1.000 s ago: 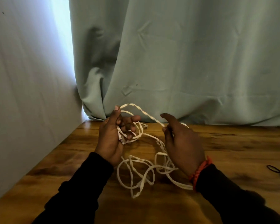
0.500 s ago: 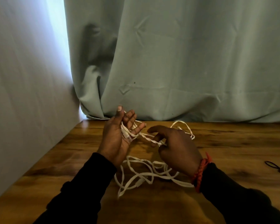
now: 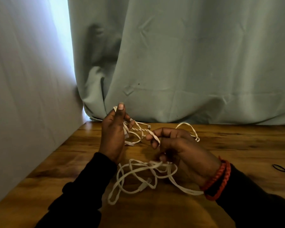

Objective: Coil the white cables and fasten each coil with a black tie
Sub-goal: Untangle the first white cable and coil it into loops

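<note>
A tangled white cable (image 3: pixel 138 175) lies in loose loops on the wooden table (image 3: pixel 237 145) between my arms. My left hand (image 3: pixel 113 134) is raised, thumb up, and holds several turns of the cable in its palm. My right hand (image 3: pixel 176 145) grips a twisted strand that runs across to the left hand, with another loop sticking out behind its knuckles. A black tie (image 3: pixel 282 169) lies flat on the table at the far right, apart from both hands.
A pale green curtain (image 3: pixel 187 63) hangs along the table's back edge. A white wall (image 3: pixel 23 96) borders the table on the left. A red braided bracelet (image 3: pixel 219 176) circles my right wrist.
My right hand has dropped from chest height toward the table and drawn closer to the left hand, shortening the twisted strand between them. The loose loops below have shifted slightly.
</note>
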